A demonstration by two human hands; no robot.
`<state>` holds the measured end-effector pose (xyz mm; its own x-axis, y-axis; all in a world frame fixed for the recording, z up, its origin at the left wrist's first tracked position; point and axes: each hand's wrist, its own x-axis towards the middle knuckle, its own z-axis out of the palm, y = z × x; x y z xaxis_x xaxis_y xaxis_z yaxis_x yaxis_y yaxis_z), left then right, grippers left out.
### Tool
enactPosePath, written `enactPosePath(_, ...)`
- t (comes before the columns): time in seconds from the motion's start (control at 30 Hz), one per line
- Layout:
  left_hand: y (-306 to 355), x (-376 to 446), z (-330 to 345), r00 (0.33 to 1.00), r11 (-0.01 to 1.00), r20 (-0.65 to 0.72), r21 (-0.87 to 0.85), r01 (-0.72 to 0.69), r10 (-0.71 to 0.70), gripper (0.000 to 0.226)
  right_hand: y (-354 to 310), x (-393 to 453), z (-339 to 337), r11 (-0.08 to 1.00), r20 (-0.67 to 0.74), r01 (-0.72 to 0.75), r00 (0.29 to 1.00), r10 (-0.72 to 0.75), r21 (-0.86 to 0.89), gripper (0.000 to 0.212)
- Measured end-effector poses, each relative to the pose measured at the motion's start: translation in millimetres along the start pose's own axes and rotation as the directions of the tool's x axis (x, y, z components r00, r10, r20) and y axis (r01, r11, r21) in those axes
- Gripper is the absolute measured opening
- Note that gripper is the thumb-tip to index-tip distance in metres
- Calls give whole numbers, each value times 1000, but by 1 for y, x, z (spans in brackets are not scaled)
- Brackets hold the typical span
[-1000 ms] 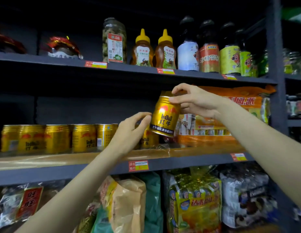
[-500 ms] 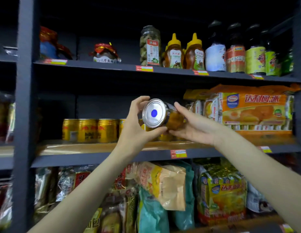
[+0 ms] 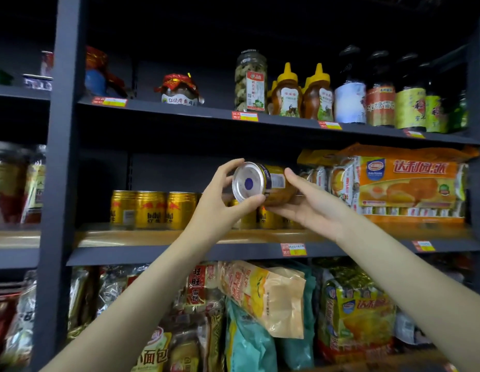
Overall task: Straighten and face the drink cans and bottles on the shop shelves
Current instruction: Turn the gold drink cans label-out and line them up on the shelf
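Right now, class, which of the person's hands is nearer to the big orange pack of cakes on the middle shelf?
Right. The right hand holds the gold can's body, just left of the orange cake pack. The left hand grips the can's silver end, farther left.

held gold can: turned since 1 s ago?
Yes. The gold can was upright beside the cake packs; now it lies sideways, silver base toward the camera, in both hands.

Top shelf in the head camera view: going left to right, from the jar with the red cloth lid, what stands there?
Jar with red cloth lid → tall clear jar → two honey squeeze bottles → white-labelled dark bottle → orange-labelled bottle → yellow-green-labelled bottle.
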<state>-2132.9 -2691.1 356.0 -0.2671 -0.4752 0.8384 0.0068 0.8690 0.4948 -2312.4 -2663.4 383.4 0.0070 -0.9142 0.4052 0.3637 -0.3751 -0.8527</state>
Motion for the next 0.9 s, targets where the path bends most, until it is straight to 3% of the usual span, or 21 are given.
enactPosePath(0.03,-1,1,1,996,987,18,-136,85,-83,65,1,2,0,998,8,53,999,-53,-24,39)
enactPosePath(0.1,2,3,3,952,831,104,-467,302,-287,64,3,5,0,978,28,176,984,-174,-115,37)
enactPosePath(0.17,-1,5,5,924,741,142,-559,372,-356,56,3,6,-1,945,73,260,966,-250,-199,39)
enactPosePath(0.27,-7,7,1,969,886,22,-400,233,-245,58,-3,6,-7,948,131,173,981,-142,-266,41)
enactPosePath(0.33,-7,9,-5,998,995,-11,-79,64,-65,57,-4,7,-9,958,76,29,997,-8,-284,35)
enactPosePath(0.37,-6,10,-6,1000,998,25,57,-16,14,58,-4,8,-9,964,51,-21,998,36,-266,33)
enactPosePath(0.43,-4,12,-3,991,979,80,162,-123,112,64,-1,12,-9,970,27,-68,997,76,-233,33)
enactPosePath(0.5,-3,16,2,992,984,30,128,-123,120,67,2,14,-8,986,22,-78,996,82,-145,31)
enactPosePath(0.6,-6,20,8,998,1000,-70,10,7,-6,62,1,17,-11,999,39,-53,998,53,5,33)
enactPosePath(0.7,-8,21,12,996,997,-40,-19,80,-81,55,0,20,-14,999,55,32,998,-31,-4,37)
enactPosePath(0.83,-5,22,16,987,969,-11,-194,153,-158,68,1,20,-19,988,96,152,984,-150,-12,47)
enactPosePath(0.9,-6,23,11,990,976,-10,-172,135,-139,68,-3,18,-22,981,125,176,978,-166,-75,50)
